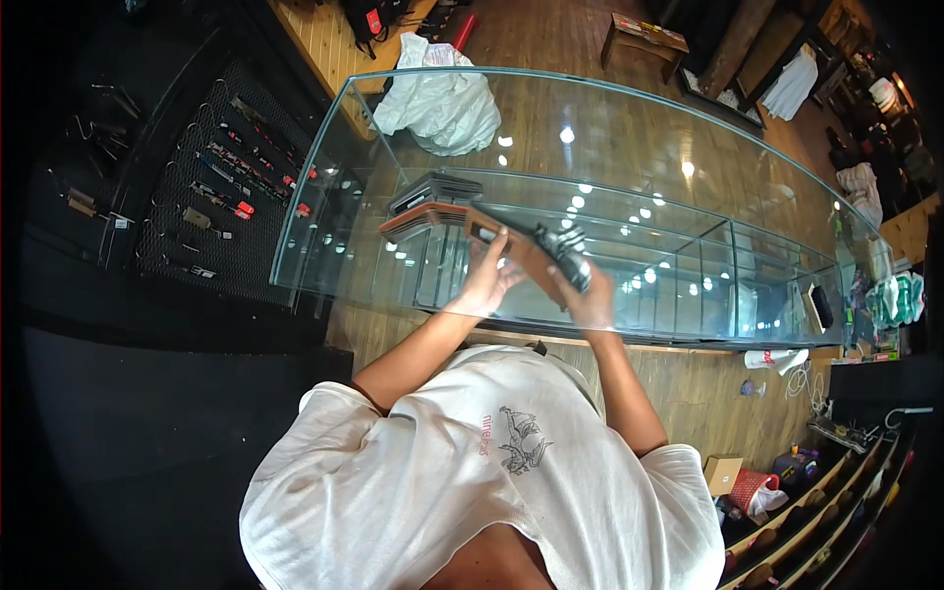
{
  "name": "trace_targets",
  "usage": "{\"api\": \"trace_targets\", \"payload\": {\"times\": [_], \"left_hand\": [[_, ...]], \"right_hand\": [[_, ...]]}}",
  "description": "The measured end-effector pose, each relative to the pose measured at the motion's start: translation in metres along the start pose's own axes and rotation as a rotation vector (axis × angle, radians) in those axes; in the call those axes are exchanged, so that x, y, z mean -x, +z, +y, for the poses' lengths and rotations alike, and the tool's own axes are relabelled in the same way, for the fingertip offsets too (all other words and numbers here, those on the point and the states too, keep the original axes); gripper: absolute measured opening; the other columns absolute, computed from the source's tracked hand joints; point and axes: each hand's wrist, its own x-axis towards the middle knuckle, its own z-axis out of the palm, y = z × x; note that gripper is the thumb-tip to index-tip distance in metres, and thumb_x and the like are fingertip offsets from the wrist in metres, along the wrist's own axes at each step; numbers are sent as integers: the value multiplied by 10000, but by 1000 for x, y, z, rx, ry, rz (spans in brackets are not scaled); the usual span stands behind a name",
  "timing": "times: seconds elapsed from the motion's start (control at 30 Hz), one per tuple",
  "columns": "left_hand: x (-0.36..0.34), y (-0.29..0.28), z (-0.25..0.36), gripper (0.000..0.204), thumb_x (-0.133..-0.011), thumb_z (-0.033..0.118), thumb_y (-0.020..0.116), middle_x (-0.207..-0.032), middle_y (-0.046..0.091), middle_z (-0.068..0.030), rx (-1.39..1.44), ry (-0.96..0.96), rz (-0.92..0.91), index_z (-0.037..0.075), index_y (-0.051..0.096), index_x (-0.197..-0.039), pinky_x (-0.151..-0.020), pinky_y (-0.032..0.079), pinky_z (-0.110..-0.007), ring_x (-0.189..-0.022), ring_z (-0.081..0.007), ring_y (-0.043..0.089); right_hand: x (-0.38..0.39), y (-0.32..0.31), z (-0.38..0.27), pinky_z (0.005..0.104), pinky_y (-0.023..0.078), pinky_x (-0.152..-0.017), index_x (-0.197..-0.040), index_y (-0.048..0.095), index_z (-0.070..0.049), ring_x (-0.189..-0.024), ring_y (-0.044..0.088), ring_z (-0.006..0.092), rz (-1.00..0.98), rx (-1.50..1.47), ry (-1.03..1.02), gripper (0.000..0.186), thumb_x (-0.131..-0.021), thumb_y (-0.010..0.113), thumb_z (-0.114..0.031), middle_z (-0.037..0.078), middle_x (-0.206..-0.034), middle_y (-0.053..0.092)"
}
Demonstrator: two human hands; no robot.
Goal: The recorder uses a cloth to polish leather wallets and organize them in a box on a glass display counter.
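Note:
Above the glass display case (649, 221) both my hands hold a long flat brown piece (531, 261), like leather or wood, with a dark slot near its left end. My left hand (482, 285) grips it from below, thumb on its upper face. My right hand (590, 300) is closed around its right end together with a black-and-white bundle (565, 248); motion blurs both, so the bundle's kind is unclear. Left of my hands, an angled brown item (423, 218) and a similar black one (438, 189) are at the glass top.
A crumpled white plastic bag (442, 108) is at the case's far left corner. Knives hang on a black mesh panel (221, 182) to the left. A dark brush-like object (819, 307) is at the case's right end. A wooden bench (644, 41) stands beyond.

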Motion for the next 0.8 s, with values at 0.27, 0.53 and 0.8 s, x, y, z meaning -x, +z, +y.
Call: {"api": "trace_targets", "payload": {"times": [0.27,0.53,0.8], "left_hand": [[53,-75,13,414,-903,394,675,-1017,652,-84,202,-95,11,63,579,-1132,-892,527,-387,-935,-219,641],[144,-113,56,678,-865,628,487,-1038,702,-177,439,166,-12,6,656,-1075,-892,544,-428,-945,-317,689],[274,-74,121,581,-1039,502,358,-1325,630,-131,365,883,-137,45,580,-1320,-1116,412,-449,-1224,-291,598]], "right_hand": [[38,43,-22,433,471,-928,-1334,606,-161,-1049,537,334,-516,128,-575,785,-603,779,67,107,-1087,578],[50,104,-92,546,179,-1214,-1542,352,-134,-1477,223,439,-947,222,-969,761,-954,529,-583,276,-1409,450],[68,143,-201,562,91,-1223,-1566,316,-192,-1512,106,433,-865,29,-1261,679,-998,458,-535,243,-1569,305]]}}
